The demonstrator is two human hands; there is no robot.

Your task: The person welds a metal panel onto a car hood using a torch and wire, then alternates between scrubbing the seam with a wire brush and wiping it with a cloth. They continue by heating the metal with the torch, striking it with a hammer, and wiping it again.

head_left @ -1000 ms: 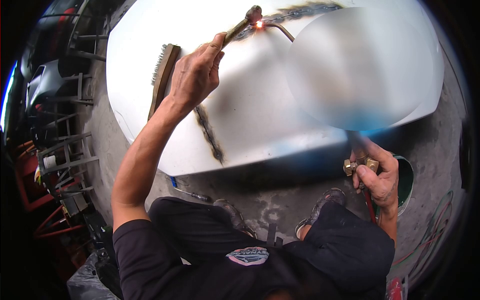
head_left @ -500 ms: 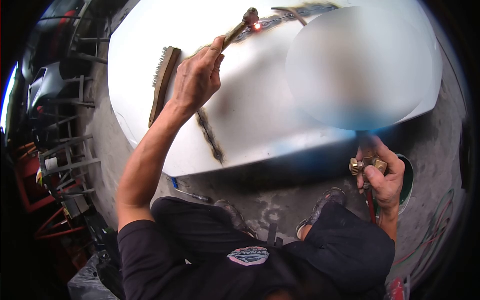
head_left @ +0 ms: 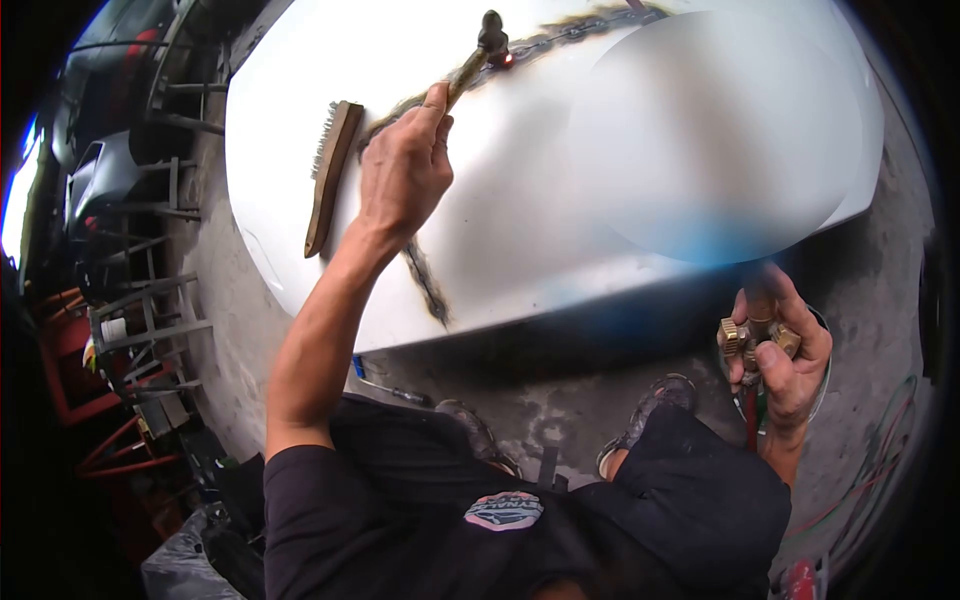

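Note:
My left hand is closed around the handle of a hammer. The hammer's head is over a long dark weld seam on a white sheet-metal panel, right by a small glowing red spot. In my right hand, beyond the panel's near edge, is a gas torch with brass valve knobs and a red hose. A large blurred disc hides most of the torch's length. A wooden-handled wire brush lies on the panel left of my left hand.
A shorter burnt seam runs towards the panel's near edge. A screwdriver-like tool lies on the floor near my shoes. Metal stands line the left side, and hoses trail over the floor at right.
The torch and my right hand have shifted right, and its tip has moved up and away from the glowing spot. The glow looks smaller and dimmer. The hammer has moved slightly left.

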